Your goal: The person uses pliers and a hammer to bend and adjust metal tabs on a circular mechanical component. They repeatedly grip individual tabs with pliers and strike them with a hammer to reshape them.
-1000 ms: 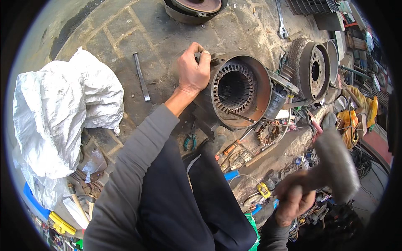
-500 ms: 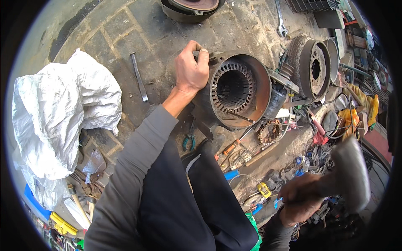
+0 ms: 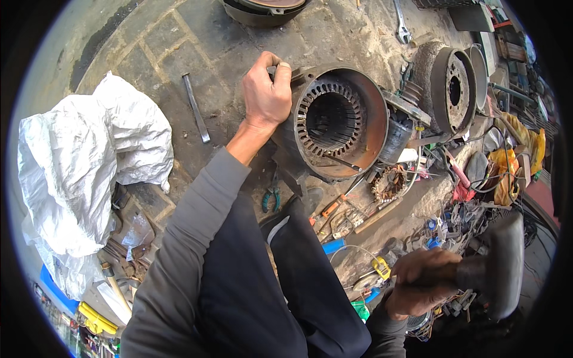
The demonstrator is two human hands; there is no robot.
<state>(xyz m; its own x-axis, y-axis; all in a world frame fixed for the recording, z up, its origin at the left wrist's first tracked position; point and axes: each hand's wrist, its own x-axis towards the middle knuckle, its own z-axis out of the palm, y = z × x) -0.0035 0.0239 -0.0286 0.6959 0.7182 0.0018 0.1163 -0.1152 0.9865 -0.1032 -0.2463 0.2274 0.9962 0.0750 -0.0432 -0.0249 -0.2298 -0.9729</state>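
Observation:
A cylindrical electric motor housing (image 3: 375, 128) lies with its open end turned up, showing a ring of slotted stator teeth (image 3: 302, 117) around a dark bore. A thin dark rod (image 3: 343, 161) rests inside its lower rim. My left hand (image 3: 266, 92) is closed at the housing's upper left side, apparently gripping its edge; the fingertips are hidden. Low on the right, my right hand (image 3: 422, 283) is wrapped around the short handle of a hammer (image 3: 505, 265). The hammer's big metal head is slightly blurred and well apart from the housing. A flat chisel (image 3: 196, 108) lies on the ground left of my left hand.
A white sack (image 3: 68, 173) is heaped at left. Pliers (image 3: 271, 194), an orange-handled screwdriver (image 3: 332, 207) and a copper winding (image 3: 389, 182) lie below the housing. A rusty drum (image 3: 442, 92) stands at right, a wrench (image 3: 402, 27) beyond it. Tangled scrap fills the lower right.
The hammer in my right hand has dropped a little lower and is less blurred. My left hand keeps its place at the housing. The whole view has shifted slightly.

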